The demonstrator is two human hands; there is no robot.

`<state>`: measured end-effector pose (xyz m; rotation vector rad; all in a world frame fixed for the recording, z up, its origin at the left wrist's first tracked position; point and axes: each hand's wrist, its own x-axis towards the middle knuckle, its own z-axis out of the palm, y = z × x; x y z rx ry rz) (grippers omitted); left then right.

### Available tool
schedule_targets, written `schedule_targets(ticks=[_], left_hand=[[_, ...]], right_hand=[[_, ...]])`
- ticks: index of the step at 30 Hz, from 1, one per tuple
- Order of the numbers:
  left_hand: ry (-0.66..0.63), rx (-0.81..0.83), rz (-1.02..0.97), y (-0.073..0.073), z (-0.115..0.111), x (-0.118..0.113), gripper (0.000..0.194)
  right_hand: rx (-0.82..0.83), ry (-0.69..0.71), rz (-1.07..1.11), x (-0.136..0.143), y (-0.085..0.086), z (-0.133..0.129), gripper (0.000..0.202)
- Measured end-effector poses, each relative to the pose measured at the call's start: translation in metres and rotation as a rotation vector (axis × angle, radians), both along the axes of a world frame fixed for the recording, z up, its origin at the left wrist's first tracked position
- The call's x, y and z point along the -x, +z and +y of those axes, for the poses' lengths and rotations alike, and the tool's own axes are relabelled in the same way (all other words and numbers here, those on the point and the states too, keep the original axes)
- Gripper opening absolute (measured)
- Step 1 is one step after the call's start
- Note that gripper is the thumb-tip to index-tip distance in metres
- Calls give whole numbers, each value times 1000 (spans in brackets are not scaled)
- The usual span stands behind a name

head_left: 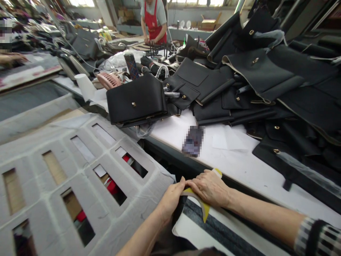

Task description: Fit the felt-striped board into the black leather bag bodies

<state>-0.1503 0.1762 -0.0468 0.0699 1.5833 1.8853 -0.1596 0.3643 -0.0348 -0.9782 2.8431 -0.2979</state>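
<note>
My left hand (170,199) is closed at the near end of a curved yellow-and-beige piece (205,211), thumb up; most of its fingers are hidden. Bent over the same piece, my right hand (213,188) grips it from above, and a yellow end (217,172) sticks out past the knuckles. The two hands meet at the fingertips. Below them a white panel with a broad dark stripe (223,225) slants toward the lower right. What the yellow-and-beige piece is made of I cannot make out.
A white worktable (173,129) carries a blurred-out rectangular object (193,141), a black bag (135,99) and a heap of black bag parts (266,74). Left stands a grey cloth-covered frame with slots (85,185). A pink fan (109,80) and white cup (84,86) sit behind. A person in a red apron (153,21) works beyond.
</note>
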Motion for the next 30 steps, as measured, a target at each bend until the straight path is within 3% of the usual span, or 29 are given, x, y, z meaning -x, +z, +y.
schedule_targets(ticks=[3,9,20,30], left_hand=[[-10,-114,-154,-11,1,5,54],[-91,-36,-160,-25,-4,14,50],[-174,148,51,-18,4,24,33],[-246,63,15,-22,12,32,31]], right_hand=[[-47,-53,-24,-6,-3,8,48],[-57,-89,-19,-15,-5,18,47],[5,-106,-54,-16,-6,27,52],[2,-98,-87,-12,-8,26,52]])
